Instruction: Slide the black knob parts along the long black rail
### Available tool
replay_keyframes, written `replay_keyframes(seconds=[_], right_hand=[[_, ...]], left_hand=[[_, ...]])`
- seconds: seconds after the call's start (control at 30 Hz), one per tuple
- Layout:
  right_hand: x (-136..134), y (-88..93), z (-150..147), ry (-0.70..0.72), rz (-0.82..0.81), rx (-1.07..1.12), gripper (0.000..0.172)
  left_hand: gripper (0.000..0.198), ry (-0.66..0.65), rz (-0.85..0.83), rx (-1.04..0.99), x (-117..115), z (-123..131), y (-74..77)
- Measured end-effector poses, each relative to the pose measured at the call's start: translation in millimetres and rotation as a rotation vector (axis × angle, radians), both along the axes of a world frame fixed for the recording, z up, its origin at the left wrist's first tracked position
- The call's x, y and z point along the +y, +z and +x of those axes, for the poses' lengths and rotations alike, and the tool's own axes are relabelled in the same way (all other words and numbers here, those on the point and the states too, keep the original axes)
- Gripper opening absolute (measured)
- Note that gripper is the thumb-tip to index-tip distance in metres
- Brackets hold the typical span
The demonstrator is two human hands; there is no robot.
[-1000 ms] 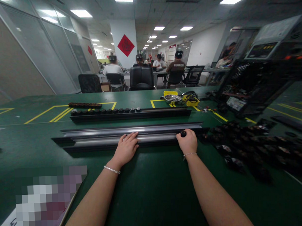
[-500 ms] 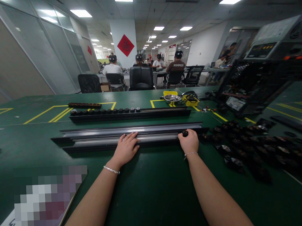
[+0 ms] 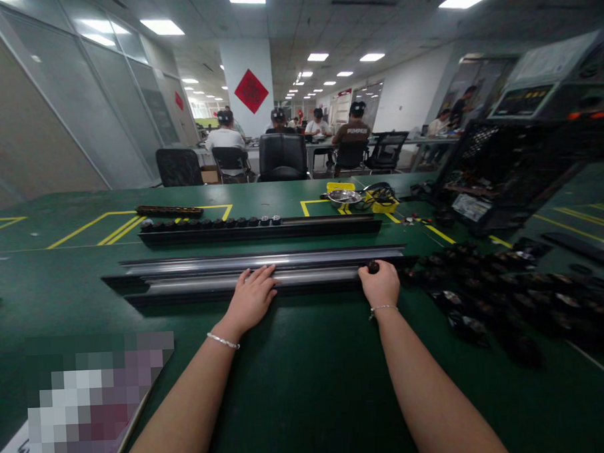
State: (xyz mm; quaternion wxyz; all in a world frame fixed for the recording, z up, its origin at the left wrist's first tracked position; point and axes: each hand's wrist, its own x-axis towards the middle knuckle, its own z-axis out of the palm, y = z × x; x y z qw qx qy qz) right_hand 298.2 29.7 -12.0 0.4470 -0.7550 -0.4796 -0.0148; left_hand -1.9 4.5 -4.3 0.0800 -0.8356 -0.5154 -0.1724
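Long black rails with shiny metal channels lie side by side across the green table. My left hand [image 3: 253,297] rests with fingers stretched over the middle of the nearest rail [image 3: 184,283]. At that rail's right end, my right hand [image 3: 380,284] pinches a small round black part [image 3: 372,267]; its lower side is hidden by the fingers. Just behind lies another rail [image 3: 193,263]. Farther back, a black rail [image 3: 332,226] carries a row of small round black parts [image 3: 206,224] on its left half, with two paler ones at the row's end.
Right of the rails spreads a heap of dark parts [image 3: 510,291]. An open black computer case [image 3: 490,171] stands at the back right. A metal bowl [image 3: 345,196] sits by yellow bins, and a dark strip [image 3: 168,211] lies back left. People sit at tables beyond.
My right hand has shifted very slightly to the right with the small black part. My left hand and the rails have stayed in place.
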Motion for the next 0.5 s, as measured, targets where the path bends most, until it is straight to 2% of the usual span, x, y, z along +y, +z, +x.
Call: replay_keyframes(seconds=[0.5], right_hand=[[5.2, -1.1, 10.6, -0.052, 0.025, 0.065, 0.035]], left_hand=[[0.023, -0.001, 0.014, -0.004, 6.3, -2.4, -2.2]])
